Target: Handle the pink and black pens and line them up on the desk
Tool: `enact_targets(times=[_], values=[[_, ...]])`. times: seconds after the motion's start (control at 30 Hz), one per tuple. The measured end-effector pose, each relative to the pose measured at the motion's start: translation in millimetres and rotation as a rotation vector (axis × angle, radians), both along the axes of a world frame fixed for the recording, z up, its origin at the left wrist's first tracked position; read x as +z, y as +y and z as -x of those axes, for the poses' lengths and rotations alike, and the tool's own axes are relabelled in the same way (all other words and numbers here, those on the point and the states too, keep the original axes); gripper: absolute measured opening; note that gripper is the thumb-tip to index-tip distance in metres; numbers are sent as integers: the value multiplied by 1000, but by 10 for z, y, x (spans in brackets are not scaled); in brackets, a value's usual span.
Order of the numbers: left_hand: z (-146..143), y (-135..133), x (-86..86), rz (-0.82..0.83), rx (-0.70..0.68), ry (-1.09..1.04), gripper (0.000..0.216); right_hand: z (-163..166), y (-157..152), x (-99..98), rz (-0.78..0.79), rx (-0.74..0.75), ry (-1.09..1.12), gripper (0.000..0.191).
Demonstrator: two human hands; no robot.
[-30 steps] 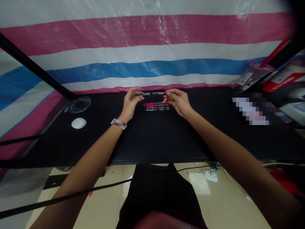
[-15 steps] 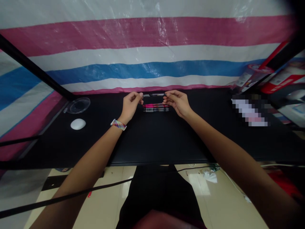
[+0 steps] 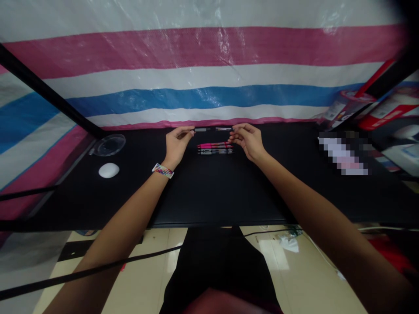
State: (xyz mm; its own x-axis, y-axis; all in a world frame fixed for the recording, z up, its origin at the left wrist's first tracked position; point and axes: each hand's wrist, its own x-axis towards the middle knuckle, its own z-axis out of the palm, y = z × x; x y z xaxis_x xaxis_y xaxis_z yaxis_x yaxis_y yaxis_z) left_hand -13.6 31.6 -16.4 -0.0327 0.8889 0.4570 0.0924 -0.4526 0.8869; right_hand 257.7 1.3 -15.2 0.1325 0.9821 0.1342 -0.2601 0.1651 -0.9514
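Note:
A dark pen with a grey grip [image 3: 209, 129] lies crosswise between my hands near the back of the black table. My left hand [image 3: 177, 141] pinches its left end. The fingers of my right hand [image 3: 248, 140] are closed on its right end. Just in front of it, several pens sit side by side in a row: pink ones [image 3: 207, 145] at the back and grey-and-clear ones [image 3: 212, 151] nearer me. My right fingertips are close to the right ends of the pink pens; whether they touch cannot be made out.
On the left of the black table [image 3: 209, 187] are a clear round lid [image 3: 109, 145] and a white computer mouse [image 3: 109, 170]. A clear tub [image 3: 342, 107] and a blurred-out packet [image 3: 343, 153] are at the right. Striped sheeting [image 3: 196, 96] hangs along the back edge.
My hands have moved slightly apart, and more of the pen shows between them. The row of pens lies as before; the view has shifted slightly.

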Motion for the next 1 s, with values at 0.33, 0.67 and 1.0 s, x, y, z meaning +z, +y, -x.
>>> enact_targets(times=[0.33,0.67,1.0], values=[[29,25,0,-33,55,-27,5,-60,42,-26,-17,-60,4,9],[25,29,-7,-21,75,-40,6,-88,78,-50,-18,-85,-28,13],[-9,-27,-13,19,-22,85,12,-56,36,-48,-14,18,-53,16]])
